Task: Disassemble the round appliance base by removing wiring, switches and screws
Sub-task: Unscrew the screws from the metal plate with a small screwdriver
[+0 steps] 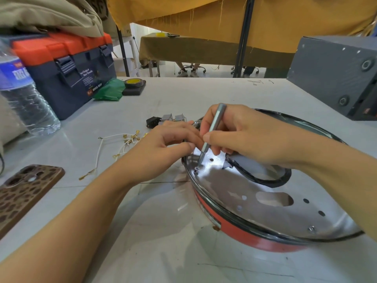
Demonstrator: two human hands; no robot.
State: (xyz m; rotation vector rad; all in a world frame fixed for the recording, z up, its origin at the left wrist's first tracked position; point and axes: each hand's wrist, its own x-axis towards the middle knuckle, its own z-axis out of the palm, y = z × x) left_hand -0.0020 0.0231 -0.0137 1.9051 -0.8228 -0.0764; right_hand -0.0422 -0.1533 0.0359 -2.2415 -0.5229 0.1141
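- round appliance base (255, 203) lying on the white table (155, 231), tilted, red outer wall toward the camera, shiny metal plate facing up.
- right hand (240, 133) closed narrow around a slim grey screwdriver (212, 131), pinched between thumb and fingers like a pen.
- screwdriver's long axis leaned: handle end up and to the right, tip down and to the left, seated on or just at a small screw (196, 170) near the plate's left rim.
- screw sat directly below the right hand, close under its fingertips; right hand clearly the nearer one to the screw head.
- left hand (163, 148) curled at the base's left rim, fingers bent in, touching the rim just beside the screwdriver shaft; whether gripping the rim or merely steadying it, could not tell.
- judged as the screw-removal step; next move likely turned on keeping the tip lined up over the screw along that leaned axis.
- second screw (312, 228) seen on the near right of the plate, well apart from both hands, apparently still in.
- black cable (263, 180) looped across the plate behind the screw, under the right wrist.
- already off the base, on the table to the left: white wires with brass terminals (122, 144), and grey switches (173, 118) beyond the left hand.
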